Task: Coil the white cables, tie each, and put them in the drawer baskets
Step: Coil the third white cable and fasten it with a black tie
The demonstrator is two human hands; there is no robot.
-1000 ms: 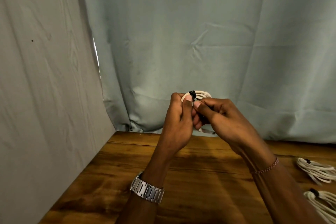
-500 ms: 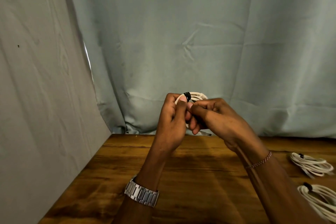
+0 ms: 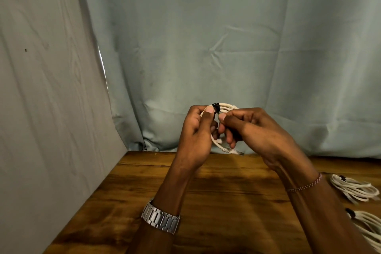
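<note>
Both hands, left hand (image 3: 195,130) and right hand (image 3: 257,130), grip a coiled white cable (image 3: 226,107) with curled fingers above the worktop (image 3: 226,192), its black tie (image 3: 216,107) on top.

Wooden table (image 3: 226,202), pale blue curtain (image 3: 206,37) behind

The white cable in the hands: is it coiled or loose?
Coiled. The white cable loops in rings between the left hand and right hand, with a black tie wrapped round them.
</note>
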